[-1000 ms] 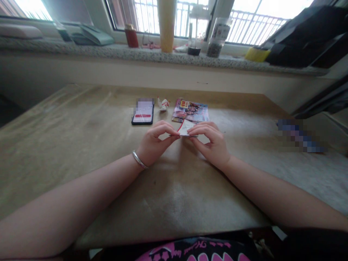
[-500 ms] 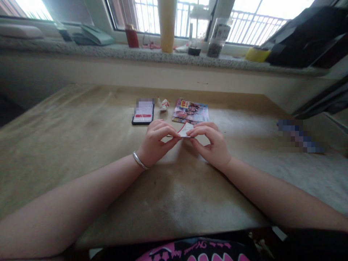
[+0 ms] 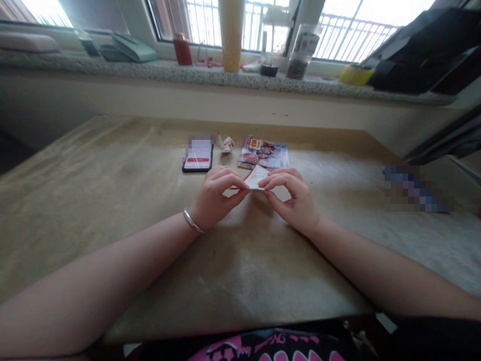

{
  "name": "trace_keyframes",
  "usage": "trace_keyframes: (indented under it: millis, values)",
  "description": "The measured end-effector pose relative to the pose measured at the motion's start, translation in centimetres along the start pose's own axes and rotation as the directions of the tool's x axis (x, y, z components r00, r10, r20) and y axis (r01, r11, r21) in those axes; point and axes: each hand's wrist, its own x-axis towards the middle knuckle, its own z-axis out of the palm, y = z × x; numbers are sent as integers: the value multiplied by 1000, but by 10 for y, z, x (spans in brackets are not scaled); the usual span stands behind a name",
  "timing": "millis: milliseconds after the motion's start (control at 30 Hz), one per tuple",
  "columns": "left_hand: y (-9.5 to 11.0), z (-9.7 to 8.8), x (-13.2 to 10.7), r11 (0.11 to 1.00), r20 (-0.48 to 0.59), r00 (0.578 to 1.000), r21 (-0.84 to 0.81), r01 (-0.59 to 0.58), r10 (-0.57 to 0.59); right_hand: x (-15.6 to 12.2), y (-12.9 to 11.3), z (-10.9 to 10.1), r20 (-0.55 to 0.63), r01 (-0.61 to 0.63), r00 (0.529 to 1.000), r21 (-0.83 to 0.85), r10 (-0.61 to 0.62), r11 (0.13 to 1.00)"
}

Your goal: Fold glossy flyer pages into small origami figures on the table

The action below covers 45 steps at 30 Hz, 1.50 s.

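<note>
Between my hands is a small piece of white paper (image 3: 257, 176) with a red edge and faint print, its far part tilted up. My left hand (image 3: 221, 191), with a silver bangle at the wrist, pinches the paper's left side between thumb and fingers. On its right side, my right hand (image 3: 291, 198) pinches it the same way. The fingers cover both side edges of the paper. Just beyond lies a colourful printed leaflet (image 3: 263, 153). A folded white and red paper shape (image 3: 226, 145) sits to the left of the leaflet.
A phone (image 3: 198, 154) with a lit screen lies left of the folded shape on the table (image 3: 112, 200). At the far right is a blurred blue object (image 3: 413, 188). Bottles and jars line the stone windowsill (image 3: 150, 67), including a red bottle (image 3: 182, 50) and a yellow item (image 3: 355, 75).
The far part of the paper between my fingers shows more of its printed face and reaches slightly higher. Both hands keep nearly the same place and grip.
</note>
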Motion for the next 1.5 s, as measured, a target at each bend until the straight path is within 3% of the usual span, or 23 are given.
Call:
trace_keyframes:
  millis: [267,500,833,1167,1500]
  values:
    - [1,0,2,987,99,994,153,-53,38,1,-4,2,10,15,1000,-103,-14,995]
    - [0,2,1,986,42,995,138,-94,89,2,-4,2,16,-6,1000,-91,7,996]
    - [2,3,0,953,204,975,266,-142,88,3,-9,7,26,59,998,-153,-56,986]
    - [3,2,0,958,221,973,254,-129,73,2,-11,7,19,-2,1000,-131,5,991]
    - [8,-1,1,947,195,966,239,-214,169,1,-11,10,55,25,998,-134,-18,991]
